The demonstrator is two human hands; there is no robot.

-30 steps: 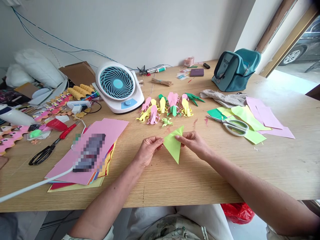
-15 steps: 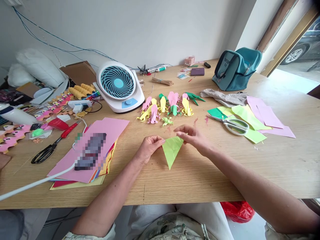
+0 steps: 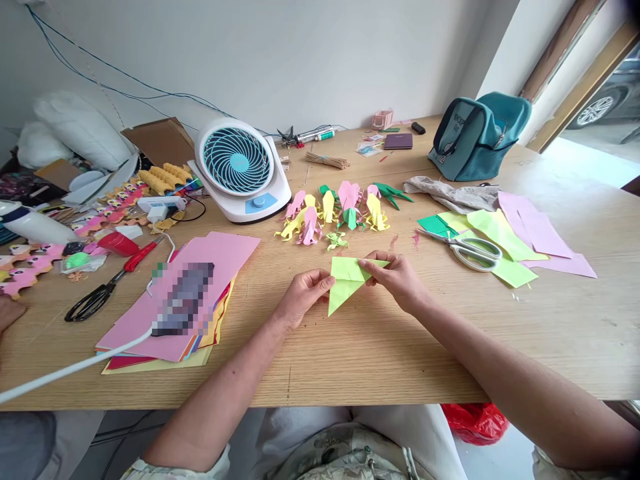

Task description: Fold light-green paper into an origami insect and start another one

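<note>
Between my hands, just above the wooden table, is a folded sheet of light-green paper (image 3: 346, 280), roughly triangular with its long point toward me and crease lines across it. My left hand (image 3: 305, 293) pinches its left edge between thumb and fingers. At the upper right, my right hand (image 3: 395, 277) is closed on the paper, thumb on top and fingers behind. Just beyond them sits a small light-green folded paper figure (image 3: 337, 241). Behind it stand several pink, yellow and green folded paper figures (image 3: 349, 195).
Scissors (image 3: 473, 251) lie on loose green and pink sheets (image 3: 543, 230) at right. A stack of coloured paper (image 3: 233, 248) carries a blurred-out device, left. Black-and-red scissors (image 3: 113, 285), a fan (image 3: 240, 163) and a teal bag (image 3: 480, 137) stand around. Another person's hand (image 3: 10, 313) shows far left.
The green paper has turned in my hands: its upper edge now reaches farther right and its lower point has swung up and left. My right hand has shifted slightly right, thumb now on the paper.
</note>
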